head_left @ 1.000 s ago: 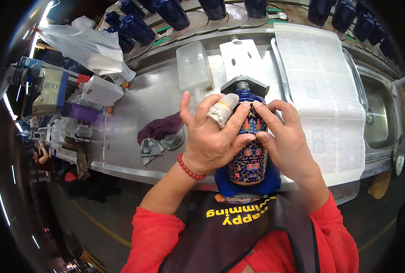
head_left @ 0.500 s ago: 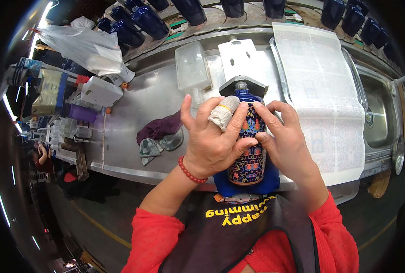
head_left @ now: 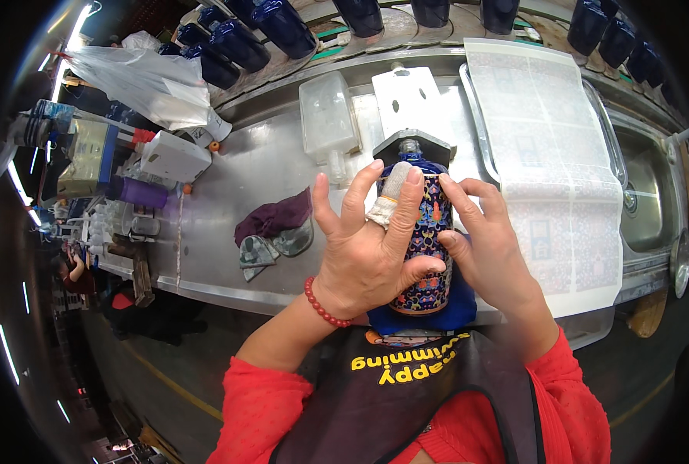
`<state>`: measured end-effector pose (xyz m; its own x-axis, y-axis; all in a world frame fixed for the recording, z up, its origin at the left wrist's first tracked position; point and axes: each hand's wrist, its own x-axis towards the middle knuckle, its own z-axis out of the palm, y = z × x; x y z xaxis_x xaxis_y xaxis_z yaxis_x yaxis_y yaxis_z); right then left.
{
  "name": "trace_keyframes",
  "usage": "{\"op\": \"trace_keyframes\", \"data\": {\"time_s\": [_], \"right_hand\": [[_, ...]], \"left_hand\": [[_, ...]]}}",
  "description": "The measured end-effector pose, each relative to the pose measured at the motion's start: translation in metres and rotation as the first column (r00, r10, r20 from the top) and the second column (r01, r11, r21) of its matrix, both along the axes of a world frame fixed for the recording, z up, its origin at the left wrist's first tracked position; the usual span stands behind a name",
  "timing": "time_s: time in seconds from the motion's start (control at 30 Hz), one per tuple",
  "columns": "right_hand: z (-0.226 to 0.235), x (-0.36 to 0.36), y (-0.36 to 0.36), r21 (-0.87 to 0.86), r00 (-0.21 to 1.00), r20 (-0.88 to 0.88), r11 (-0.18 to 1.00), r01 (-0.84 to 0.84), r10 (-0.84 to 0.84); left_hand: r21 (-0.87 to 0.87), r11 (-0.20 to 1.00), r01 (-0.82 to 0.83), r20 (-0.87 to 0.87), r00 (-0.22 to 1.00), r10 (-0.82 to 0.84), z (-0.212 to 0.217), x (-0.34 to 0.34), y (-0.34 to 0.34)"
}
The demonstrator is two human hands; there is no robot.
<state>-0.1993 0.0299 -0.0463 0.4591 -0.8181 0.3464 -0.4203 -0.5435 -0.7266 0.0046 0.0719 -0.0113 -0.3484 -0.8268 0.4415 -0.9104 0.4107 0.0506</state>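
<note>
A dark blue bottle [head_left: 432,220] with a colourful floral pattern lies in front of me, its neck pointing away and resting at a dark metal support [head_left: 439,147]. Its near end lies over a blue cloth pad [head_left: 463,303]. My left hand [head_left: 356,259] is spread across the bottle's upper left part, with a pale fabric finger cover [head_left: 389,193] on one finger. The left index fingertip and thumb touch the patterned surface. My right hand [head_left: 499,251] holds the bottle's right side, index fingertip near the shoulder and thumb lower down on the front.
Pale sheets with faint printed patterns [head_left: 565,178] cover a tray on the right, beside a metal sink [head_left: 646,205]. A clear plastic box [head_left: 327,112] and a white board [head_left: 406,97] stand beyond. Purple and grey cloths [head_left: 275,220] lie left. Several blue bottles [head_left: 282,27] line the far conveyor.
My left fingers have straightened and lie higher along the bottle. The right hand has barely shifted. On the far conveyor the blue bottles have moved to the right.
</note>
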Motion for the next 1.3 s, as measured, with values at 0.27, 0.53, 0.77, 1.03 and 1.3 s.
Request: {"op": "trace_keyframes", "data": {"time_s": [0.27,0.53,0.77,1.03,1.3], "right_hand": [[-0.009,0.004,-0.001,-0.067,0.999,0.051,0.998,0.004,0.0],[-0.011,0.005,0.001,0.016,0.988,0.155,1.0,-0.007,0.005],[-0.012,0.003,0.0,-0.039,0.998,0.066,0.999,-0.014,0.017],[-0.011,0.002,0.002,-0.03,0.996,0.085,1.0,-0.004,0.007],[-0.011,0.002,0.0,-0.031,0.997,0.074,0.999,-0.022,0.025]], "left_hand": [[-0.061,0.998,0.009,0.322,0.947,0.011,0.007,-0.022,-0.004],[0.026,1.0,0.002,-0.114,0.994,0.001,0.003,0.001,-0.001],[-0.003,0.999,-0.042,0.057,0.998,0.042,-0.002,-0.004,0.006],[0.009,1.0,-0.022,-0.132,0.991,0.023,-0.004,-0.004,0.004],[0.026,0.996,-0.091,-0.203,0.975,0.094,-0.018,0.004,0.008]]}}
